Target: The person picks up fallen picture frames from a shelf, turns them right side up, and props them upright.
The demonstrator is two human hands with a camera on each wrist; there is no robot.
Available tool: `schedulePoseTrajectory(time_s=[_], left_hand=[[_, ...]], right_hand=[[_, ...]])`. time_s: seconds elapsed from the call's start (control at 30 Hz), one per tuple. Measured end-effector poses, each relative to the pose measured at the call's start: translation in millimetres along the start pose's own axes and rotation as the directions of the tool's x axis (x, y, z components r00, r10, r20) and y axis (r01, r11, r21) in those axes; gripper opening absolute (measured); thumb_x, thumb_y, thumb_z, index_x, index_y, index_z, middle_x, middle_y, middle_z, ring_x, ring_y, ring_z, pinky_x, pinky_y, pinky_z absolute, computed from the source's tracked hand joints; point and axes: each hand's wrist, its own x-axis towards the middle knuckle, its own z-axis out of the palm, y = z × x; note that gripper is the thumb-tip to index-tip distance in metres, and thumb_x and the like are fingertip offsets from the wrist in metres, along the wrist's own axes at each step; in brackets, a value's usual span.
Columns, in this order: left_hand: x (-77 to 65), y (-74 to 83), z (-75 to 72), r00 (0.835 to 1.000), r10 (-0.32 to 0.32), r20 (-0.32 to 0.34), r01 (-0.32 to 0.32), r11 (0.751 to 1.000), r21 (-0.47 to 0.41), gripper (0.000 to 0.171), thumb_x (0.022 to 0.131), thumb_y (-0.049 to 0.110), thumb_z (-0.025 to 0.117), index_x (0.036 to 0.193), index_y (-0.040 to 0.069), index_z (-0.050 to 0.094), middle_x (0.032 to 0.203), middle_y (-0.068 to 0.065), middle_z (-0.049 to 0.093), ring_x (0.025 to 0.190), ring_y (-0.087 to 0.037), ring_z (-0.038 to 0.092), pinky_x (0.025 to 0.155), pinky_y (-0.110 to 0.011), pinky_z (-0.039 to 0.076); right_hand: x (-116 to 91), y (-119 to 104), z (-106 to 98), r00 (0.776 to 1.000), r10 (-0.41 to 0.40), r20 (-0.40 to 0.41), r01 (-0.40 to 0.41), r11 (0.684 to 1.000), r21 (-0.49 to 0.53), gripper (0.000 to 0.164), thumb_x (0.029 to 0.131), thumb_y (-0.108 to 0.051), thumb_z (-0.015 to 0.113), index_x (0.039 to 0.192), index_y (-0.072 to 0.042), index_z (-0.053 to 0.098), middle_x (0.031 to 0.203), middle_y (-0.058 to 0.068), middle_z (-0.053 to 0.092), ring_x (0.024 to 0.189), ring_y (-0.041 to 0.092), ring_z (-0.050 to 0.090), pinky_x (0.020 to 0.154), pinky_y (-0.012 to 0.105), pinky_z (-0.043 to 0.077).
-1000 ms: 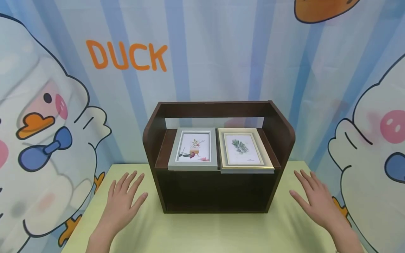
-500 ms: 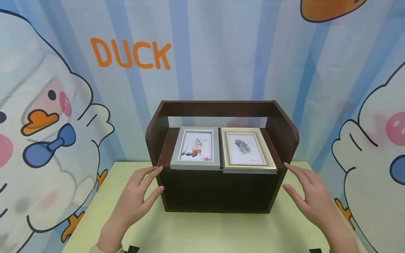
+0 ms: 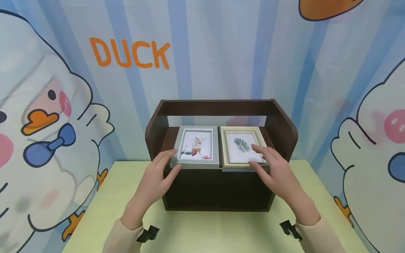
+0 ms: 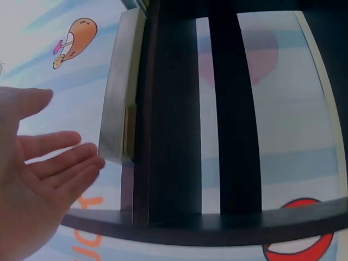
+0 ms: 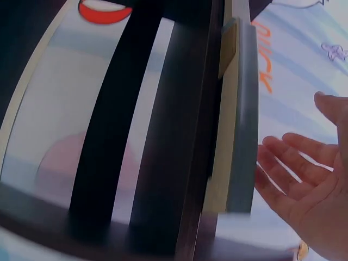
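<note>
Two picture frames lie face up side by side on the upper shelf of a dark brown wooden rack (image 3: 218, 107) in the head view. The left one is a grey frame (image 3: 196, 144) with a potted-flower print. To its right is a gold frame (image 3: 231, 154) with a green leaf print, a grey layer showing under its front edge. My left hand (image 3: 155, 180), fingers spread, has its fingertips at the grey frame's left front corner. Over the front right part of the gold frame reaches my right hand (image 3: 281, 175), thumb and fingers apart. Both wrist views show the hands beside the frames' edges.
The rack stands on a pale yellow-green table (image 3: 218, 232), its lower compartment (image 3: 218, 189) facing me. Behind it hangs a blue striped curtain (image 3: 218, 52) with duck drawings. Black devices (image 3: 148, 234) sit at both sleeve cuffs.
Both hands have moved inward and forward, from beside the rack to the front of the frames. The sleeves have come into view. The frames have stayed in place on the shelf.
</note>
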Motion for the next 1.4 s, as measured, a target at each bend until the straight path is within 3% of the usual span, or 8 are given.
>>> schedulePoseTrajectory(time_s=[0.4,0.63,0.77,0.9,1.03,1.23,1.4], left_hand=[[38.0,3.3,7.3,0.991,-0.119,0.061,0.123,0.991,-0.048,0.049,0.093,0.034,0.059,0.133,0.006,0.052,0.133,-0.01,0.054,0.124,-0.026,0.051,0.101,-0.047,0.044],[51.8,-0.8,12.3,0.966,-0.234,0.108,0.239,0.971,-0.028,0.05,0.093,0.036,0.057,0.133,0.007,0.051,0.132,-0.012,0.054,0.124,-0.028,0.05,0.103,-0.048,0.042],[57.1,-2.5,15.9,0.945,-0.3,0.129,0.304,0.953,-0.013,0.051,0.092,0.036,0.057,0.134,0.006,0.05,0.131,-0.014,0.054,0.12,-0.028,0.052,0.102,-0.048,0.043],[59.6,-4.9,18.4,0.919,-0.365,0.151,0.37,0.929,-0.004,0.052,0.092,0.036,0.057,0.135,0.007,0.048,0.13,-0.015,0.055,0.117,-0.029,0.053,0.101,-0.049,0.045],[60.4,-7.2,18.5,0.899,-0.41,0.153,0.418,0.908,-0.026,0.05,0.092,0.033,0.057,0.133,0.007,0.049,0.129,-0.015,0.056,0.116,-0.029,0.054,0.099,-0.048,0.045],[63.5,-8.7,18.7,0.896,-0.421,0.138,0.429,0.903,-0.035,0.048,0.092,0.029,0.058,0.131,0.003,0.05,0.13,-0.018,0.057,0.118,-0.031,0.055,0.1,-0.048,0.045],[64.7,-7.1,20.6,0.881,-0.454,0.129,0.461,0.887,-0.029,0.05,0.091,0.023,0.06,0.133,-0.001,0.049,0.13,-0.02,0.057,0.121,-0.031,0.055,0.101,-0.047,0.045]], right_hand=[[57,-19,26,0.979,0.062,0.195,-0.073,0.996,0.052,0.053,0.09,-0.032,0.065,0.134,-0.006,0.051,0.124,0.014,0.061,0.11,0.028,0.06,0.089,0.044,0.053],[81,-20,45,0.96,0.068,0.27,-0.083,0.996,0.044,0.047,0.092,-0.033,0.062,0.126,0.0,0.058,0.124,0.016,0.061,0.113,0.031,0.059,0.095,0.045,0.049],[90,-21,54,0.943,0.086,0.322,-0.082,0.996,-0.026,0.041,0.093,-0.033,0.06,0.117,-0.001,0.065,0.118,0.016,0.064,0.117,0.033,0.055,0.1,0.047,0.045],[96,-21,62,0.934,0.088,0.347,-0.064,0.995,-0.078,0.034,0.092,-0.031,0.061,0.105,-0.002,0.071,0.109,0.015,0.066,0.108,0.03,0.057,0.094,0.044,0.046],[100,-23,66,0.927,0.065,0.369,-0.026,0.994,-0.111,0.031,0.091,-0.031,0.063,0.099,-0.003,0.073,0.105,0.014,0.065,0.107,0.029,0.053,0.097,0.045,0.04],[108,-26,65,0.912,0.095,0.399,-0.06,0.993,-0.1,0.031,0.089,-0.03,0.064,0.099,-0.003,0.074,0.099,0.013,0.07,0.109,0.031,0.051,0.101,0.048,0.034],[112,-31,66,0.879,0.17,0.446,-0.131,0.984,-0.117,0.03,0.088,-0.03,0.066,0.096,-0.002,0.073,0.083,0.011,0.069,0.1,0.031,0.05,0.09,0.044,0.04]])
